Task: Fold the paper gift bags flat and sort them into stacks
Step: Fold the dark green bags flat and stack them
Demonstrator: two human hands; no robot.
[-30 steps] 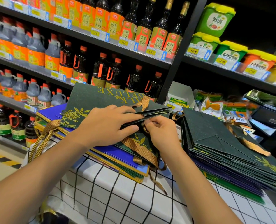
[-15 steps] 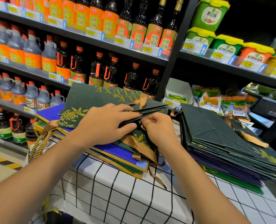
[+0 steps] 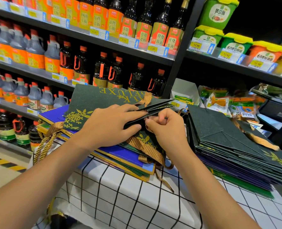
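Note:
A dark green gift bag (image 3: 94,100) with gold lettering and a gold flower print lies half folded on top of the left stack (image 3: 127,156) of blue and green bags. My left hand (image 3: 108,124) grips the bag's open end, fingers on top and thumb beneath the folded layers. My right hand (image 3: 166,128) pinches the same edge from the right, fingers curled at the fold. Gold ribbon handles (image 3: 146,149) trail out below my hands. A second stack (image 3: 227,142) of flat dark green and purple bags lies to the right.
The stacks rest on a table with a white black-grid cloth (image 3: 128,199). Store shelves behind hold soy sauce bottles (image 3: 102,75), green and orange tubs (image 3: 234,45) and snack packets (image 3: 217,103). Gold rope handles (image 3: 46,142) hang off the table's left edge.
Both hands have stayed on the green bag's end. The right fingers have curled tighter at the fold, and the view has shifted slightly.

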